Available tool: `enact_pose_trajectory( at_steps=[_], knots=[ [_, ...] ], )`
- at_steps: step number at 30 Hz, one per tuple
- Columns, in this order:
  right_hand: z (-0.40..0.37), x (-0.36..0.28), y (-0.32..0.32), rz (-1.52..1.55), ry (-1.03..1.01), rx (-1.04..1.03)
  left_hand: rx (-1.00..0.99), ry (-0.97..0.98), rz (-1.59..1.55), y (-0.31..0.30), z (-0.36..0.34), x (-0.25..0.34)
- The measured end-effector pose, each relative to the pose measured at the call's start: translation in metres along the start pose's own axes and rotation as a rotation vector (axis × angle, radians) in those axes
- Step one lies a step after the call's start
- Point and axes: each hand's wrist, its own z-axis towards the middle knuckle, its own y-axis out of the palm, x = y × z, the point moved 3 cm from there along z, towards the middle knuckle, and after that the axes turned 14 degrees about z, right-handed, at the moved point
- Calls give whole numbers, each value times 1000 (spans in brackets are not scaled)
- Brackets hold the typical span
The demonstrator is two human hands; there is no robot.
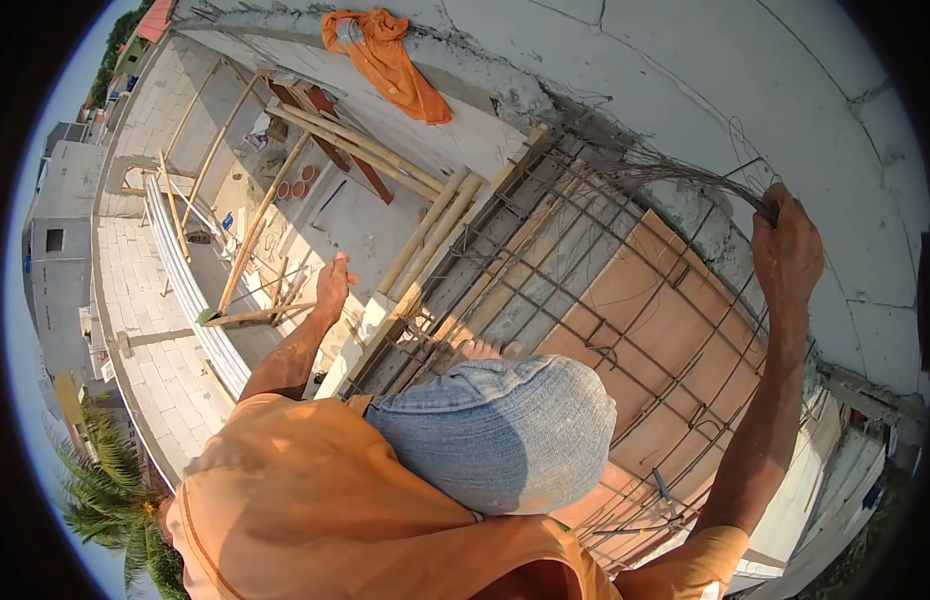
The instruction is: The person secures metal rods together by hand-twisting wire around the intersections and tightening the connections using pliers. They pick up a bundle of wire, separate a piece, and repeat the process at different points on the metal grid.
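My right hand (pixel 788 240) is closed round one end of a bundle of thin dark wires (pixel 700 178), held near the grey block wall (pixel 835 100). The loose ends of the wires spread leftward over a grid of steel bars (pixel 625 330). My left hand (pixel 333 285) is raised over the drop beside the wooden edge board (pixel 385 320). Its fingers look curled together, and anything between them is too small to name. Beneath the bars lie reddish-brown panels (pixel 645 290). My bent knee in blue jeans (pixel 505 430) is over the near part of the grid.
An orange cloth (pixel 390 60) hangs over the wall ledge. Bamboo poles (pixel 430 235) lean beside the edge board. Far below on the left are a floor with reddish round containers (pixel 300 188), more poles and long pale pipes (pixel 190 300). Palm leaves (pixel 115 480) show at the lower left.
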Motion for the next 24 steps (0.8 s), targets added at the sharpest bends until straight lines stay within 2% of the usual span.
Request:
enact_pose_trajectory(
  at_steps=[1, 3, 5, 7, 8, 10, 11, 13, 14, 16, 17, 19, 20, 22, 23, 24],
  knots=[
    [3, 34, -8, 9, 58, -4, -4, 1, -5, 2, -5, 6],
    [-4, 76, -37, -5, 177, 14, -194, 94, 49, 20, -25, 42],
    [-19, 87, -61, 23, 234, 74, -211, 121, 130, 25, -44, 63],
    [-22, 162, -88, 40, 392, 50, -420, 432, 112, 35, -59, 85],
    [-22, 172, -89, 40, 382, 45, -416, 424, 105, 39, -69, 99],
    [-33, 187, -96, 60, 287, 33, -636, 357, -53, 62, -101, 122],
    [-38, 191, -99, 49, 297, 18, -653, 346, -50, 78, -104, 128],
    [-41, 192, -97, 201, 283, -39, -612, 519, 222, 102, -98, 145],
    [-43, 188, -92, 201, 278, -34, -606, 522, 218, 110, -93, 157],
    [-61, 165, -74, 247, 300, 11, -300, 793, 207, 113, -87, 188],
    [-68, 154, -69, 245, 305, 11, -305, 796, 209, 121, -84, 195],
    [-82, 134, -58, 286, 373, -161, -336, 856, 240, 136, -77, 213],
    [-91, 124, -51, 279, 361, -161, -339, 868, 239, 141, -75, 213],
    [-111, 127, -33, 287, 294, -169, -719, 944, 322, 158, -79, 204],
    [-119, 125, -35, 279, 280, -220, -714, 955, 323, 153, -87, 209],
    [-128, 129, -39, 300, 298, -232, -847, 865, 428, 148, -98, 207]
  ],
)
